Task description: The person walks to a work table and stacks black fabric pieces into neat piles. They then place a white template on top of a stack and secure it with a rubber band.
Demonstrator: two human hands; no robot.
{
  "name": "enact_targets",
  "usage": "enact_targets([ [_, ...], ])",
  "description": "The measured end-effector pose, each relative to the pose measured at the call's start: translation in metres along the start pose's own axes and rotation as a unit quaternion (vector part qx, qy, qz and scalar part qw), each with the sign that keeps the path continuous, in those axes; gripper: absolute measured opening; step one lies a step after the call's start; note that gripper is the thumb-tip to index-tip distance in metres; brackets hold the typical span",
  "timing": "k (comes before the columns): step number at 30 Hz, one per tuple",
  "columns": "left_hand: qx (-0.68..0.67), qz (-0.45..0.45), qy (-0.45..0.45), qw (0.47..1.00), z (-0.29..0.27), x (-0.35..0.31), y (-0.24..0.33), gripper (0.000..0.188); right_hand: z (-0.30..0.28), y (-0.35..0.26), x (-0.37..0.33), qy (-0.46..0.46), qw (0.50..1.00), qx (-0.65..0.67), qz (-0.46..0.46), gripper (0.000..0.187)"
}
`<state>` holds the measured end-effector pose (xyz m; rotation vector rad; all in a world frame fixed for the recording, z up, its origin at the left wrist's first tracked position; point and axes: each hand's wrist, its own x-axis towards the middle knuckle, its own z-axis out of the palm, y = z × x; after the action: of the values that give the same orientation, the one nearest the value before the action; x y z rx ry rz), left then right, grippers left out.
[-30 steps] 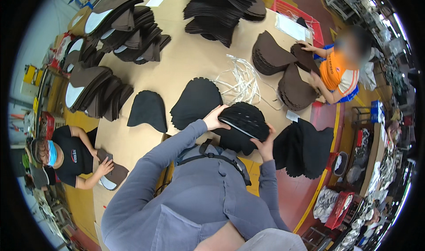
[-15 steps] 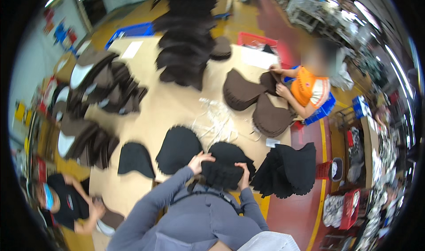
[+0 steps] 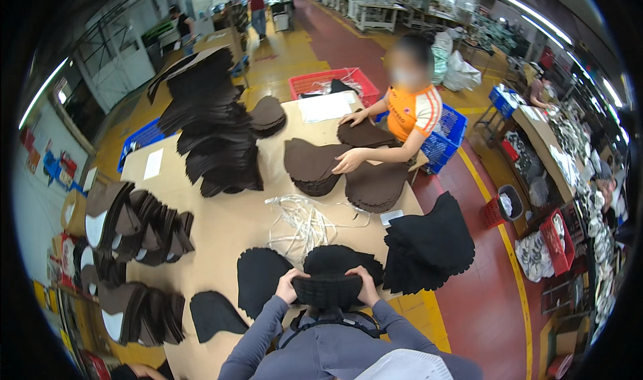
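Both my hands hold a stack of black fabric pieces [image 3: 327,290] at the near table edge, in front of my waist. At its left end my left hand [image 3: 287,286] is closed, and my right hand [image 3: 365,286] grips the right end. The stack's layered edge faces up toward me. Just behind it lies another part of the black pile [image 3: 338,258]; I cannot tell whether the two are joined. A rounded black stack [image 3: 260,279] sits left of my left hand, with a smaller black piece [image 3: 214,315] farther left. To the right, a fanned black stack [image 3: 432,246] overhangs the table edge.
White strips [image 3: 301,222] lie tangled mid-table [image 3: 228,222]. Brown stacks [image 3: 311,166] are beside a co-worker in orange [image 3: 408,112]. Tall dark piles [image 3: 218,125] stand at the back left, brown-and-white bundles [image 3: 134,226] at the left. Red [image 3: 335,82] and blue crates [image 3: 445,135] flank the table.
My hands have taken the black stack by both ends and turned its edge up. My view has swung upward and right. The co-worker's hands have parted over the brown pieces.
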<state>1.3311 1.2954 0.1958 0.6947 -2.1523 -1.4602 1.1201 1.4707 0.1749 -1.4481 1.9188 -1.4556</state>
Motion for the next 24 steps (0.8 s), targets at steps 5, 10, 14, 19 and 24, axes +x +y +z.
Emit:
enact_targets([
  [5,-0.015,-0.067,-0.024,0.997,0.016,-0.007,-0.048,0.018,0.017,0.015,-0.009,0.017,0.983,0.119,0.137,0.039],
  [10,-0.003,-0.049,0.024,0.999,0.011,-0.010,-0.026,0.019,0.006,0.002,-0.002,-0.003,0.999,0.003,0.048,0.030],
  [14,-0.010,-0.007,0.029,0.999,0.011,-0.020,-0.017,0.022,0.006,0.008,-0.004,-0.024,0.999,0.020,0.031,0.037],
  [19,0.008,-0.002,0.007,1.000,0.018,-0.017,-0.041,0.021,0.008,0.042,-0.011,-0.090,0.995,0.022,0.038,0.040],
  [24,-0.044,-0.070,-0.013,0.997,0.007,-0.017,-0.027,0.023,-0.013,0.010,-0.004,-0.156,0.986,-0.018,0.063,0.044],
])
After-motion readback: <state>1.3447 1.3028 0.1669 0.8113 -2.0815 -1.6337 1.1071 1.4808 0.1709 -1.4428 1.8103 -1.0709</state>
